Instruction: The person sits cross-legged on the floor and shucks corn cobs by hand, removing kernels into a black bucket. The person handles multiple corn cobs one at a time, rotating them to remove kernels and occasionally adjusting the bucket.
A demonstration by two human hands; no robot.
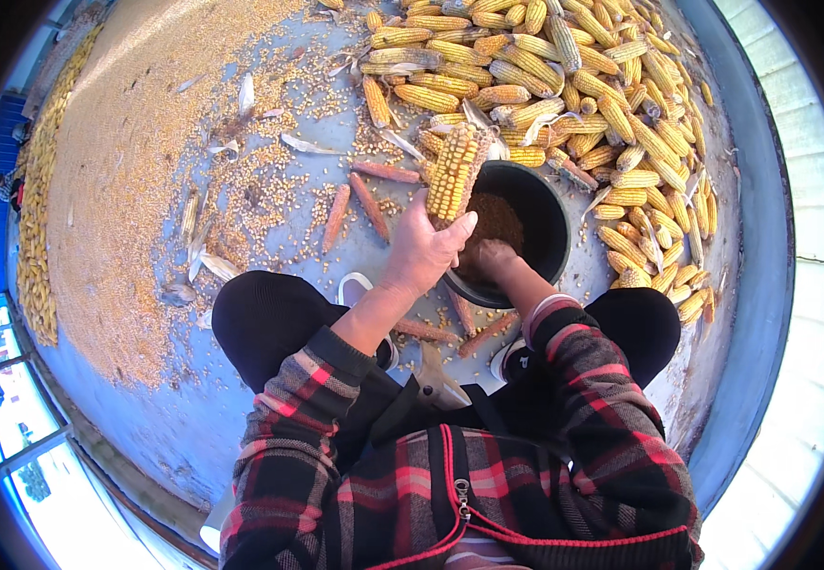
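My left hand (426, 242) grips a yellow ear of corn (453, 171) near its lower end, holding it upright beside a black bucket (558, 228). Part of the ear's right side looks bare of kernels. My right hand (490, 258) reaches down into the bucket, its fingers hidden against reddish-brown loose material (497, 214) inside. Whether it grasps anything cannot be seen. Around the bucket lie several stripped reddish corncobs (369, 206). Between my legs a pale wooden piece (440, 377) sticks up in front of my jacket.
A large heap of corn ears (597, 92) rises beyond and right of the bucket. Loose kernels (141, 178) cover the floor at left, with dry husks (219, 267) among them. A low wall (757, 214) curves along the right. Another person (9, 185) appears small at the far left.
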